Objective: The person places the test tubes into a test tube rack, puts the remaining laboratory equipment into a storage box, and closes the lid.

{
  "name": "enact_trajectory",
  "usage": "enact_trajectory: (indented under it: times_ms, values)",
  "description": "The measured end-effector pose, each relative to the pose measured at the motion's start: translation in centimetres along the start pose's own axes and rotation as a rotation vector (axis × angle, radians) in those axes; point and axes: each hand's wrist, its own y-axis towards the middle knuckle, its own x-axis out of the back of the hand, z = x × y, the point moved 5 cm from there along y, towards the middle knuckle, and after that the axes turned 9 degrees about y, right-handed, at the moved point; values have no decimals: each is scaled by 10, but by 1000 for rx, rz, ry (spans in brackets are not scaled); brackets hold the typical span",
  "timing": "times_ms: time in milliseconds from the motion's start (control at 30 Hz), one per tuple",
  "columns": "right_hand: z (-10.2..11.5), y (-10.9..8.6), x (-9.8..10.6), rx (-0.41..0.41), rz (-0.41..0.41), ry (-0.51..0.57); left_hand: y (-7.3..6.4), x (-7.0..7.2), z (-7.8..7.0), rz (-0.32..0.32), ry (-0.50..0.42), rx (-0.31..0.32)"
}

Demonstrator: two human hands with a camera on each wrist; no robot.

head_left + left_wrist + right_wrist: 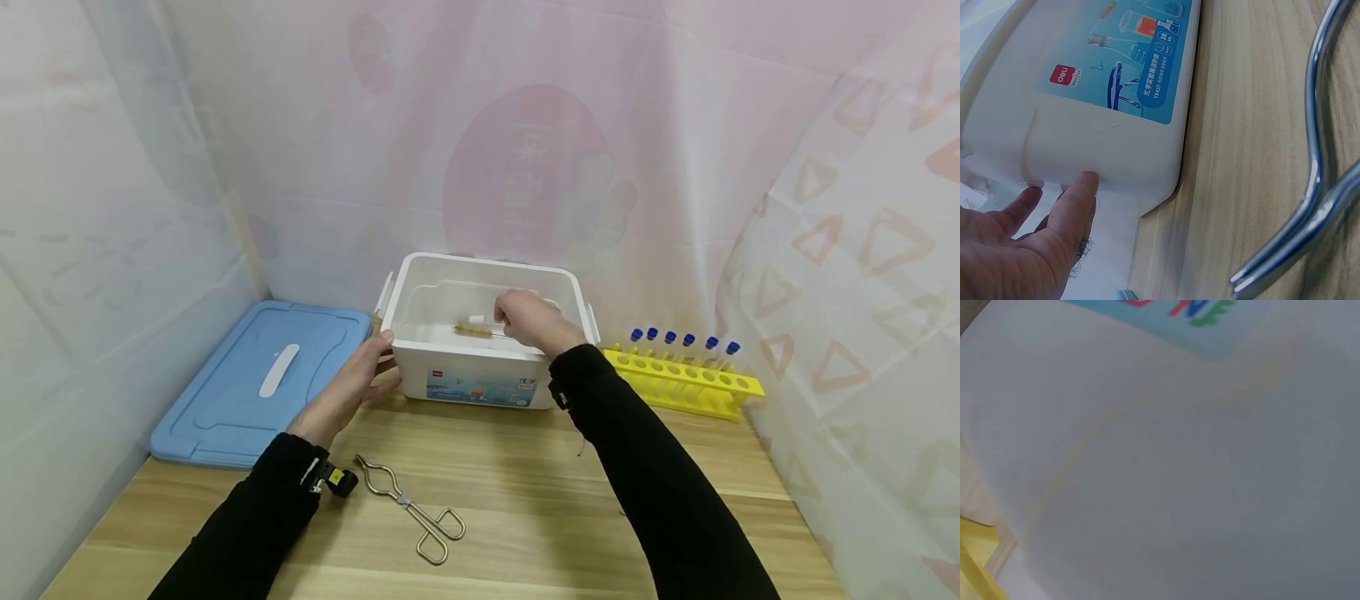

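My left hand (347, 392) is at the front left corner of a white plastic box (472, 351). Its thumb lies by the rim, and the extended fingers touch the side wall in the left wrist view. My right hand (528, 318) reaches inside the box with its fingers bent. Beside it is a test tube brush (472, 330) with tan bristles, its wire running toward and under the hand. Whether the fingers grip that wire is hidden. A small white piece (477, 319) shows behind the bristles. Only the box wall (1179, 475) fills most of the right wrist view, blurred.
Metal crucible tongs (405, 502) lie on the wooden table (525, 517) in front of the box. To the left is a blue lid (225, 392) with a white handle. A yellow rack (682, 371) holding several blue-capped tubes stands right. Printed curtains surround the table.
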Motion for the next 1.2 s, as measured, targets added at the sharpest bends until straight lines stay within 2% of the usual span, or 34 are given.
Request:
enact_trajectory:
  times_ms: [200, 233, 400, 433, 500, 600, 700, 767, 800, 833, 933, 967, 1033, 1067, 1167, 1200]
  values:
    - [-8, 0, -7, 15, 35, -24, 0, -1, 0, 5, -2, -1]
    - [-25, 10, -16, 37, 33, -18, 0, -1, 0, 6, -2, -3]
    - [-45, 23, -31, 57, 64, -50, 0, 1, 1, 10, -3, -10]
    - [-47, 24, -33, 52, 77, -57, 0, 1, 1, 9, -5, -10]
    - [-32, 13, -29, 36, 98, -74, 0, 1, 1, 10, -5, -11]
    - [-48, 19, -38, 42, 97, -69, 0, 1, 2, 11, -4, -14]
    - [-88, 43, -59, 69, 86, -44, 0, 1, 2, 12, -5, -18]
    - [-94, 47, -63, 76, 92, -33, 0, 1, 2, 10, -5, -20]
    - [-94, 48, -64, 72, 97, -35, 0, 1, 2, 8, -4, -21]
    - [-86, 41, -60, 85, 87, -40, 0, 1, 2, 9, -3, -22]
    - [-62, 22, -47, 53, 107, -47, 1, 1, 2, 7, -4, -22]
    - [-78, 33, -56, 60, 104, -23, 1, 1, 2, 8, -4, -23]
    - [-69, 24, -50, 49, 105, -23, 1, 1, 2, 9, -4, -24]
    - [-74, 28, -52, 38, 112, -3, 1, 1, 2, 9, -4, -23]
    - [-61, 17, -43, 14, 112, 53, 1, 1, 2, 11, -3, -22]
    - [-47, 8, -35, -34, 127, 74, 1, 1, 2, 11, -3, -22]
